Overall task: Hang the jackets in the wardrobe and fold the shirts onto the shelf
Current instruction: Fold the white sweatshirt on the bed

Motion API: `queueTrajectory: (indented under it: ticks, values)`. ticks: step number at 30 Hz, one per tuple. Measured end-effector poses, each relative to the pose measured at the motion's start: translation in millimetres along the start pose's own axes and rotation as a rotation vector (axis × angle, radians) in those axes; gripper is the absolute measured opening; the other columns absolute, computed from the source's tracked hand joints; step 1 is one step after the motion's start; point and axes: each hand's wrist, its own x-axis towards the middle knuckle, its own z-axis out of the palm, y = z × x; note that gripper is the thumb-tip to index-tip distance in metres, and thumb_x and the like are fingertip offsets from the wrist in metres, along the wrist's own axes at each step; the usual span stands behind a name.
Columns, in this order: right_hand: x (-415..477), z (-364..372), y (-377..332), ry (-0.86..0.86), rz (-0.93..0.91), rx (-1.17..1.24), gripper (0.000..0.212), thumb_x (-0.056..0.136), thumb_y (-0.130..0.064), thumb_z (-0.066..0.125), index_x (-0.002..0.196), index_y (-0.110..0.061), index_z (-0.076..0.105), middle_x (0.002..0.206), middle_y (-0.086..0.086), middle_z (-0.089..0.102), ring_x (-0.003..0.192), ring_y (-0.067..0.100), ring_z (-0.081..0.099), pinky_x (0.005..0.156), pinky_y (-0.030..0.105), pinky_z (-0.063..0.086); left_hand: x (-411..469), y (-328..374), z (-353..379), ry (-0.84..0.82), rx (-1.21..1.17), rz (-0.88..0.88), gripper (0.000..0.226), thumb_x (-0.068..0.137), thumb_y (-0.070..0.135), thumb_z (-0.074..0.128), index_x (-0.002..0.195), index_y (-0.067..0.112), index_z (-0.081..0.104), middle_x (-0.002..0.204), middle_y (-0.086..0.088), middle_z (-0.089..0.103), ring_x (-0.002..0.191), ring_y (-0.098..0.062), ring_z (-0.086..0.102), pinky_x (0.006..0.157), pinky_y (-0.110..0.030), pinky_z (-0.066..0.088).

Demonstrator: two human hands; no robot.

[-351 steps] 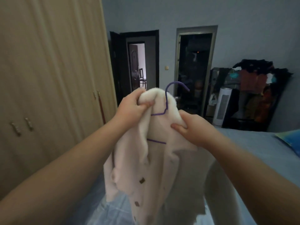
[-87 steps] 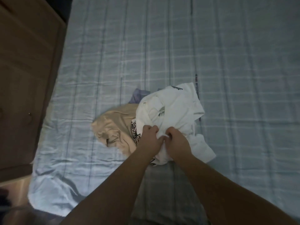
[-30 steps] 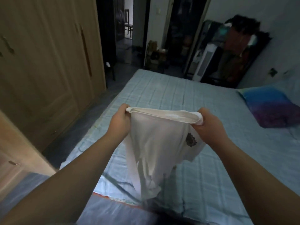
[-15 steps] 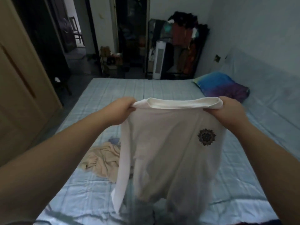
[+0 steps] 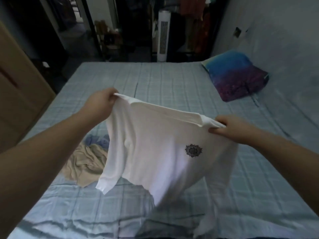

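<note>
**White shirt held spread above the bed**

Your left hand grips one shoulder of the white shirt, with the fingers curled round the cloth. Your right hand pinches the other shoulder between the thumb and curled fingers. The two hands are well apart, and the shoulder line is stretched taut between them, with the left end higher in the view than the right.

The shirt hangs in front of you over the near half of the bed. One sleeve drops from the left shoulder. A small dark round emblem sits on the chest, on the side nearer your right hand. The lower hem is blurred, so you cannot tell whether it touches the sheet.

A crumpled beige garment lies on the bed toward its left edge, partly hidden behind the hanging sleeve. A blue-grey garment lies touching its far side. A blue and purple pillow rests at the far right corner.

Beyond the left edge stands a wooden wardrobe. Beyond the far edge stands a white tower fan, with hanging clothes just beside it.
</note>
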Motion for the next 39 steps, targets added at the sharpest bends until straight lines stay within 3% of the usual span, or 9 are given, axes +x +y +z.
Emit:
queueTrajectory:
  ticks: [5, 8, 11, 16, 20, 24, 28, 35, 39]
  values:
    - [3.9, -5.2, 26.4, -0.179, -0.086, -0.067, 0.021, 0.095, -0.039, 0.061, 0.084, -0.021, 0.058, 0.086, -0.007, 0.062, 0.082, 0.016, 0.056, 0.062, 0.019, 0.035, -14.1, 6.9, 2.0, -0.127, -0.082, -0.073, 0.023, 0.103, 0.022, 0.046, 0.099, 0.008, 0.064, 0.099, -0.012, 0.065, 0.089, -0.026, 0.055, 0.066, -0.034, 0.034]
    - [-7.5, -9.0, 40.2, -0.167, -0.115, 0.066, 0.023, 0.094, -0.038, 0.061, 0.078, -0.023, 0.054, 0.081, -0.010, 0.059, 0.080, 0.016, 0.056, 0.067, 0.027, 0.039, -36.3, 7.5, -10.0, -0.248, -0.111, -0.010, 0.023, 0.104, 0.026, 0.045, 0.094, 0.013, 0.061, 0.091, -0.005, 0.061, 0.083, -0.020, 0.055, 0.065, -0.024, 0.037]
    - [-31.4, -3.6, 40.9, -0.014, -0.101, 0.323, 0.018, 0.093, -0.033, 0.064, 0.079, -0.023, 0.060, 0.073, -0.011, 0.058, 0.070, 0.009, 0.052, 0.067, 0.036, 0.039, -56.6, 3.5, -15.6, -0.244, -0.023, 0.063, 0.018, 0.103, 0.025, 0.046, 0.097, 0.014, 0.059, 0.092, -0.005, 0.060, 0.084, -0.024, 0.055, 0.065, -0.034, 0.031]
    - [-82.6, 15.3, 7.7, 0.303, 0.001, 0.542, 0.022, 0.101, -0.023, 0.055, 0.081, -0.020, 0.063, 0.072, -0.009, 0.058, 0.065, 0.000, 0.049, 0.061, 0.025, 0.038, -104.5, -9.9, -19.7, 0.157, 0.047, 0.049, 0.016, 0.104, 0.033, 0.041, 0.101, 0.022, 0.052, 0.089, -0.011, 0.063, 0.085, -0.037, 0.059, 0.068, -0.039, 0.039]
    - [-113.1, 28.3, -22.6, 0.658, 0.115, 0.411, 0.020, 0.102, -0.022, 0.049, 0.085, -0.014, 0.057, 0.076, -0.001, 0.056, 0.073, 0.014, 0.050, 0.061, 0.033, 0.028, -147.4, -1.5, -14.8, 0.353, -0.020, -0.047, 0.025, 0.104, 0.038, 0.039, 0.095, 0.018, 0.050, 0.074, -0.010, 0.056, 0.076, -0.040, 0.059, 0.063, -0.038, 0.034]
    - [-140.0, 24.5, -37.2, 0.933, 0.148, 0.270, 0.012, 0.100, -0.018, 0.046, 0.094, -0.012, 0.055, 0.086, 0.003, 0.052, 0.079, 0.017, 0.046, 0.067, 0.030, 0.027, -165.0, 0.4, -21.7, 0.385, -0.051, 0.053, 0.035, 0.098, 0.040, 0.038, 0.104, 0.012, 0.057, 0.081, -0.020, 0.064, 0.077, -0.045, 0.061, 0.067, -0.040, 0.038]
    - [-139.6, 2.6, -21.5, 0.894, 0.110, 0.056, 0.016, 0.096, -0.021, 0.047, 0.096, -0.006, 0.053, 0.088, 0.009, 0.046, 0.084, 0.032, 0.046, 0.068, 0.030, 0.022, -155.1, -0.3, -27.0, 0.322, -0.050, 0.115, 0.038, 0.097, 0.042, 0.040, 0.108, 0.010, 0.058, 0.083, -0.023, 0.066, 0.079, -0.047, 0.062, 0.068, -0.043, 0.041]
    - [-69.1, 27.3, 51.3, 0.748, 0.012, -0.088, 0.025, 0.095, -0.027, 0.042, 0.094, -0.007, 0.057, 0.091, 0.016, 0.053, 0.088, 0.034, 0.049, 0.073, 0.038, 0.033, -95.9, 7.5, 47.6, 0.084, -0.037, 0.137, 0.030, 0.101, 0.036, 0.047, 0.102, 0.010, 0.060, 0.096, -0.018, 0.065, 0.090, -0.039, 0.062, 0.073, -0.039, 0.040]
    - [-6.6, 65.0, 107.5, 0.617, 0.049, -0.090, 0.026, 0.095, -0.027, 0.041, 0.088, -0.009, 0.058, 0.086, 0.014, 0.051, 0.084, 0.032, 0.047, 0.074, 0.040, 0.033, -55.8, 14.7, 110.8, -0.077, 0.021, 0.025, 0.021, 0.103, 0.025, 0.045, 0.112, 0.014, 0.061, 0.111, -0.016, 0.064, 0.101, -0.037, 0.060, 0.081, -0.039, 0.041]
